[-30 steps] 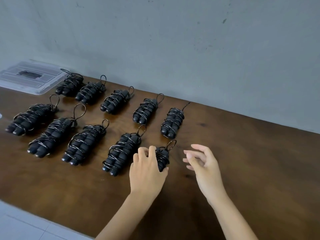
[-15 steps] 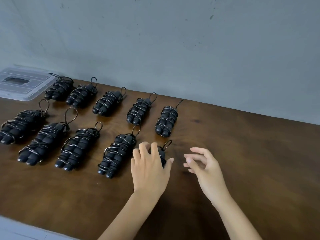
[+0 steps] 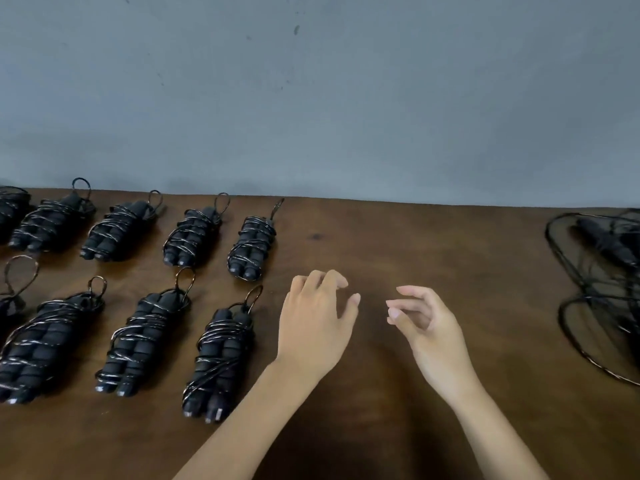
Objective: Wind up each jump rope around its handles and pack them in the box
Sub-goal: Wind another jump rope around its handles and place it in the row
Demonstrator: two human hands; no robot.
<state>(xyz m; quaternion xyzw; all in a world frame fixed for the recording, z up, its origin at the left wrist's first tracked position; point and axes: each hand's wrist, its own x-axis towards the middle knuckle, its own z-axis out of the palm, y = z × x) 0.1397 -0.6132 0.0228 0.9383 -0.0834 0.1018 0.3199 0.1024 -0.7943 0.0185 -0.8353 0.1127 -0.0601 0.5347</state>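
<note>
Here, a dark brown wooden counter (image 3: 398, 237) with a smooth, faintly glossy grain runs along a matte grey wall (image 3: 311, 98). Across its left half lie wound black jump ropes, each a pair of ribbed foam-like handles side by side, bound by thin, shiny cord coils with a small loop sticking out at the far end. The back row shows four whole bundles, the rightmost (image 3: 252, 249) with only a narrow loop at its tip, and part of a fifth is cut off at the left edge. The front row holds three whole bundles plus a large loop at the left edge; the nearest wound bundle (image 3: 218, 362) lies just beside the left forearm.

The left hand (image 3: 313, 327) hovers palm down over bare wood just right of that bundle, fingers loosely curled, thumb out, gripping nothing. The right hand (image 3: 424, 327) is near it, apart from it, with its grip relaxed and parted: fingers gently bent, thumb and forefinger not meeting, nothing between them.

At the far right edge lies an unwound black jump rope (image 3: 602, 271), its thin cord sprawled in wide, loose loops around a dark handle, well apart from both hands. No box shows in this view.
</note>
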